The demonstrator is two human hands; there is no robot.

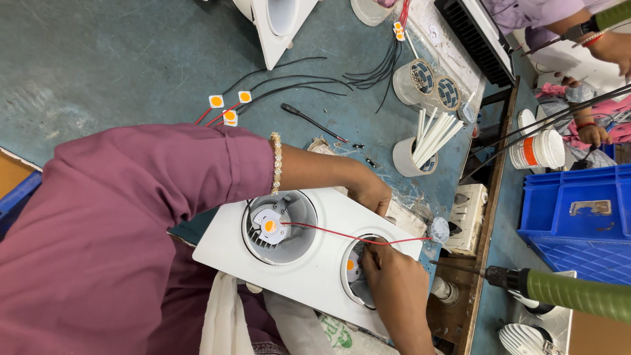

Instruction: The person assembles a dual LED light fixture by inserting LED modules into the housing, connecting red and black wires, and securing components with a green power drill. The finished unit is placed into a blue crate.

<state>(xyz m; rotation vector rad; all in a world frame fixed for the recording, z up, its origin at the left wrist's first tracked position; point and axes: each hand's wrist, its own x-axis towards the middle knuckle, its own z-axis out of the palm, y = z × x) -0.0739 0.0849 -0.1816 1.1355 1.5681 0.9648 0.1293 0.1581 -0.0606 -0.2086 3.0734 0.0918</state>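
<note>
L hand gripping far edge of white twin-lamp housing; R hand fingers pinched inside 2nd recess | red wire spans both recesses | hands apart

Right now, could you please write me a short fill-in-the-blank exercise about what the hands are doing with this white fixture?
1. The white twin-light fixture has ____ round openings.
2. A thin ____ wire runs from one opening to the other.
3. The right hand reaches into the opening nearer the ____ power screwdriver.
4. The left hand rests on the fixture's far ____.

Missing words: two; red; green; edge
</note>
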